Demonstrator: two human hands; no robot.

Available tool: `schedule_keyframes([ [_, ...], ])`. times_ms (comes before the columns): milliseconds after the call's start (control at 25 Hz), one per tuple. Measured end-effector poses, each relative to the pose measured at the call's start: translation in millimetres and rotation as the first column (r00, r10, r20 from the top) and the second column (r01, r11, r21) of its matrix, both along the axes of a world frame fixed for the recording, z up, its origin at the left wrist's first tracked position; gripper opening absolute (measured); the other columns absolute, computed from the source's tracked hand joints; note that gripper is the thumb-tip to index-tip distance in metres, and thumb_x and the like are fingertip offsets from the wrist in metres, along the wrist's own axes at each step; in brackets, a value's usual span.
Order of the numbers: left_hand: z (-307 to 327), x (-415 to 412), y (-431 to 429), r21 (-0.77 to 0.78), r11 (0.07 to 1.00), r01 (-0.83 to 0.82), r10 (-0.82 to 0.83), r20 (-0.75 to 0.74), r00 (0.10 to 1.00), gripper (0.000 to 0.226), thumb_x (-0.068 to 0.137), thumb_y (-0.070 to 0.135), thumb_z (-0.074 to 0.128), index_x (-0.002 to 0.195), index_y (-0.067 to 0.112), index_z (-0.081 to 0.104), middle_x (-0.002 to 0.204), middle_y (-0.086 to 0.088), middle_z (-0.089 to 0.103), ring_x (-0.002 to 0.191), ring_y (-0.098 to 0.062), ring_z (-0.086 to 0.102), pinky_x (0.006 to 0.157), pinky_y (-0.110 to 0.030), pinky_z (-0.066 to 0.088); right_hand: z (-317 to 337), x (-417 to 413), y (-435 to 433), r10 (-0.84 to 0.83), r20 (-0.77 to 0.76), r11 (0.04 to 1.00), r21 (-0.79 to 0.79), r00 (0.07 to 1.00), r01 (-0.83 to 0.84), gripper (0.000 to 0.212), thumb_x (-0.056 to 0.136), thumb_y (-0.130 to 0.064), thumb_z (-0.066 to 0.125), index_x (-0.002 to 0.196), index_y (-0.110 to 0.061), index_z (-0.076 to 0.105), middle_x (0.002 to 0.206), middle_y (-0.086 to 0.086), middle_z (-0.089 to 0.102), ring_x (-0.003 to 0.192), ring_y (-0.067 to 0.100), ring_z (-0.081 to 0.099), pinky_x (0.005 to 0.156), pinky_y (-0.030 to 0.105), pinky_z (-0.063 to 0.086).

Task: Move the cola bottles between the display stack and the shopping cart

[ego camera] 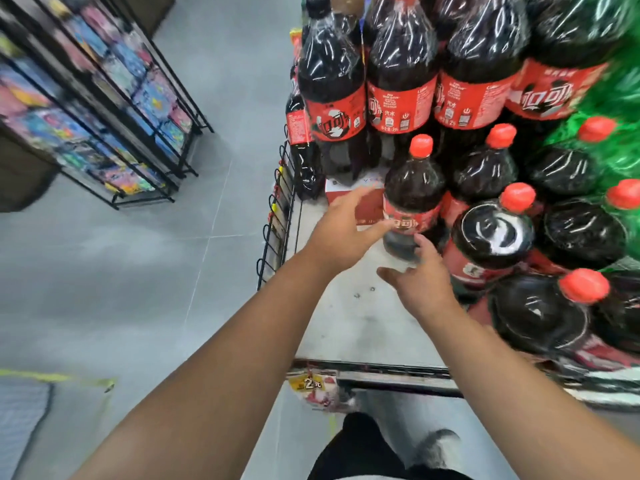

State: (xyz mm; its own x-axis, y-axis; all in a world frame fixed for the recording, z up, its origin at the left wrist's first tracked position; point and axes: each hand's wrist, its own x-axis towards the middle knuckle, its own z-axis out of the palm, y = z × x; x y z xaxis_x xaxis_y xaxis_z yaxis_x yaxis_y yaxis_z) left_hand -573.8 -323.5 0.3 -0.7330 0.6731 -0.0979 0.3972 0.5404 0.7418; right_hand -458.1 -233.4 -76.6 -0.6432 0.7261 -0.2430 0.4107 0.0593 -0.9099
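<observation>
Fingers [377,227] blurred, L hand [341,233] | R hand [424,285] covers cola bottle [414,188] base

Red-capped cola bottle [414,199] upright, seemingly on display stack [349,327]

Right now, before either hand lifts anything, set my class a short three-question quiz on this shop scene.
1. True or false: the left hand and the right hand both reach towards the same cola bottle.
2. Pick one: the cap of that bottle is A) blue, B) red, C) white.
3. Fill the gap: the wrapped bottles at the far right edge are ____ in colour.

Key: 1 true; 2 B; 3 green.
</observation>
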Motion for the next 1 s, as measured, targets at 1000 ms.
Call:
schedule_keyframes([
  [1000, 100, 221, -38, 0.029, 0.666, 0.746, -0.684, -0.378, 0.625, 0.059, 0.089, 0.043, 0.069, 0.141, 0.019, 0.057, 0.138, 0.001, 0.058, 0.128, -0.01, 0.048, 0.105, -0.011, 0.028, 167, 310, -83, -0.267, 0.253, 0.908, 0.389, 0.93, 0.154, 0.085, 0.073, -0.035, 0.083, 0.145, -0.036, 0.038, 0.136, -0.007, 0.046, 0.127, 0.012, 0.046, 0.1, 0.022, 0.036],
])
